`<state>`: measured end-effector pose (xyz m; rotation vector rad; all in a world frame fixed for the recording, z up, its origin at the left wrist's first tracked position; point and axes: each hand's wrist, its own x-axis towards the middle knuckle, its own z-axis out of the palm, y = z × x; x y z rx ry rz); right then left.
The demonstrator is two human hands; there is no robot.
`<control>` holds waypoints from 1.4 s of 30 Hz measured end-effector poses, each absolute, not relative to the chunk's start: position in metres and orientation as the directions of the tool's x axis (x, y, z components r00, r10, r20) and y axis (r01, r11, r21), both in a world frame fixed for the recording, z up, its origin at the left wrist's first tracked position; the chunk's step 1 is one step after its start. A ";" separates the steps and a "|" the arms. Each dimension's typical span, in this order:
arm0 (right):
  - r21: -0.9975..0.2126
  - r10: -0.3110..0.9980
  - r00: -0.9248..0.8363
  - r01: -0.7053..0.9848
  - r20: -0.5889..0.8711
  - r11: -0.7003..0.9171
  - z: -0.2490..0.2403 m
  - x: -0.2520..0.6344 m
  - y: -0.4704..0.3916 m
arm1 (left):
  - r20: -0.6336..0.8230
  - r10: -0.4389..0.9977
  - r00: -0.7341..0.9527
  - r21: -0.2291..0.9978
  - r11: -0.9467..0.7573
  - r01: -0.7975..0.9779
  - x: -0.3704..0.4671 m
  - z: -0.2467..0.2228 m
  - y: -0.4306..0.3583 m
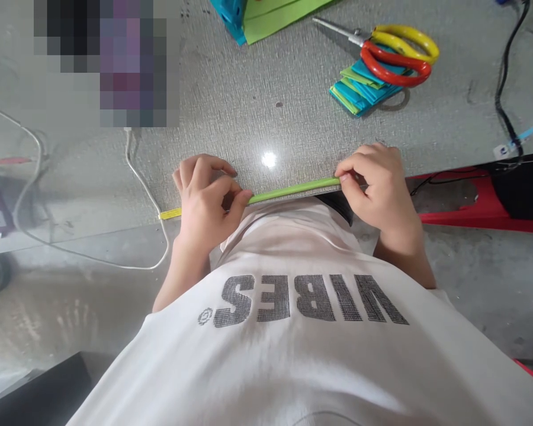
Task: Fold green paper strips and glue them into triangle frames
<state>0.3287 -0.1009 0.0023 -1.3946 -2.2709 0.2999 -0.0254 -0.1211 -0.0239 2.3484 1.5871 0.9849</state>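
Note:
A narrow green strip, perhaps folded paper, (293,189) lies along the near edge of the table, stretched between both hands. My left hand (206,195) pinches its left end between thumb and fingers. At the other end, the thumb and fingertips of my right hand (375,180) close on the strip. Past the right hand, a pair of scissors (397,68) with one red and one yellow handle rests on a stack of folded blue and green paper pieces (359,89). Beside my left wrist a short yellow strip (172,213) sticks out; the hand hides the rest.
Green sheets (279,18) and a blue piece (231,18) lie at the far side. A white cable (137,171) runs from a blurred-out item on the left. A black cable (506,77) trails at right. Below the right table edge stands a red frame (462,204).

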 end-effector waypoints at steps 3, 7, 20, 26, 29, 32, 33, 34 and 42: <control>-0.403 0.843 -0.379 0.753 0.382 0.521 -0.004 0.327 -0.098 | 0.416 0.884 0.216 0.489 -0.417 0.767 -0.023 -0.025 -0.121; -0.377 0.802 -0.399 0.729 0.445 0.572 -0.012 0.324 -0.099 | 0.520 0.790 0.324 0.411 -0.565 0.716 -0.020 -0.034 -0.121; -0.321 0.801 -0.449 0.750 0.397 0.579 -0.021 0.318 -0.122 | 0.538 0.721 0.437 0.290 -0.645 0.707 0.012 -0.053 -0.132; -0.273 0.754 -0.488 0.728 0.439 0.629 -0.020 0.315 -0.121 | 0.497 0.764 0.412 0.289 -0.593 0.751 0.025 -0.044 -0.131; -0.270 0.727 -0.508 0.700 0.462 0.661 -0.017 0.313 -0.120 | 0.521 0.734 0.437 0.243 -0.618 0.748 0.027 -0.040 -0.129; -0.306 0.708 -0.522 0.656 0.477 0.690 -0.014 0.311 -0.117 | 0.549 0.690 0.472 0.220 -0.664 0.714 0.029 -0.036 -0.125; -0.313 0.700 -0.528 0.642 0.481 0.700 -0.014 0.310 -0.116 | 0.555 0.674 0.488 0.209 -0.680 0.703 0.029 -0.034 -0.124; -0.316 0.692 -0.535 0.631 0.484 0.709 -0.013 0.310 -0.115 | 0.555 0.661 0.506 0.193 -0.694 0.694 0.029 -0.032 -0.122; -0.583 0.678 -0.554 0.373 0.484 0.721 0.026 0.296 -0.094 | 0.407 0.753 0.517 0.353 -0.652 0.671 0.012 0.003 -0.131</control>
